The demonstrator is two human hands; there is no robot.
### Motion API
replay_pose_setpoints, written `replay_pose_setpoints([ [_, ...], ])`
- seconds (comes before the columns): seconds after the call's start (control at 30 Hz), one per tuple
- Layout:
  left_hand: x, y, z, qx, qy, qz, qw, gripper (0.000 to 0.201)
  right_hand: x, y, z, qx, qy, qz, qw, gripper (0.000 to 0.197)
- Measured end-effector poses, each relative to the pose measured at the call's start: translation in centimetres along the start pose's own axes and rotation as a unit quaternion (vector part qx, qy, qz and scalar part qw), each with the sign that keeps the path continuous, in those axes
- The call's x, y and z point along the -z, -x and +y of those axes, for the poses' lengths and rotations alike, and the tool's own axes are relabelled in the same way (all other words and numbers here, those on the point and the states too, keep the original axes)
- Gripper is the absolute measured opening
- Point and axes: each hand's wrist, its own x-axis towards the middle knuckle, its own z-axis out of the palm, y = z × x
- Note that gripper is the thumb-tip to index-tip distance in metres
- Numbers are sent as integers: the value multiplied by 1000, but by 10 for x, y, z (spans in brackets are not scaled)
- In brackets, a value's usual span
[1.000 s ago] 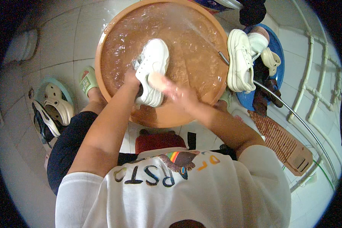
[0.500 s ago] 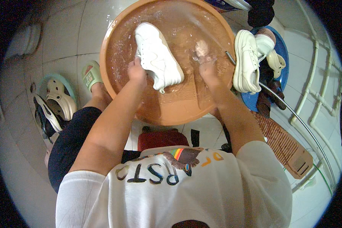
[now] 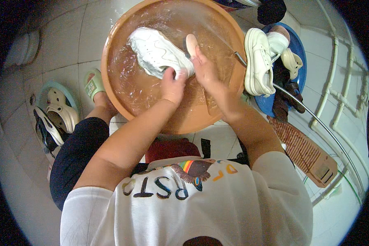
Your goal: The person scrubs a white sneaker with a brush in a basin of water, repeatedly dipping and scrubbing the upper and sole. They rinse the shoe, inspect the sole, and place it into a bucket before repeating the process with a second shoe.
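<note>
A wet white sneaker (image 3: pixel 158 51) lies tilted in an orange-brown basin (image 3: pixel 106 69) of water, its toe toward the far left. My left hand (image 3: pixel 174 85) grips the sneaker at its heel opening, with the thumb at the collar. In my right hand (image 3: pixel 204 70) is a small brush (image 3: pixel 191 44) with a pale, rounded head, held upright just beside the heel. Its bristles cannot be made out. Water sprays into the basin from the metal end of a hose (image 3: pixel 240 58) at the right rim.
Right of the basin, cream sneakers (image 3: pixel 258 63) and other footwear rest on a blue tub (image 3: pixel 300 61). A brown ridged washboard (image 3: pixel 305 153) leans nearby, beside white pipes (image 3: pixel 332 82). Clogs (image 3: pixel 61 110) sit at left. A red stool (image 3: pixel 170 149) stands below the basin.
The sneaker has tipped and turned, its heel swinging right. My left hand has shifted from its side to the heel. My right hand has raised the brush and brought it left beside the shoe.
</note>
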Motion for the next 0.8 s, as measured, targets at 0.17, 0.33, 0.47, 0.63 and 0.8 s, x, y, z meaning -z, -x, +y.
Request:
replay_pose_setpoints([
  [0.17, 14, -6, 36, 110, -105, -135, 979, 34, 5, -35, 78, -58, -56, -98, 992, 34],
  [0.33, 0, -12, 43, 185, 223, -61, 955, 29, 9, -26, 130, -85, 12, 44, 995, 36],
  [0.47, -11, -29, 45, 260, 418, -6, 871, 28, 6, 22, 32, -39, -151, 139, 978, 36],
  [0.63, -17, -47, 38, 263, 534, -44, 802, 33, 17, 49, -20, -18, -30, 15, 999, 43],
  [0.8, -25, -23, 53, 287, 446, -73, 844, 32, 45, 23, -4, -74, 7, 9, 997, 42],
])
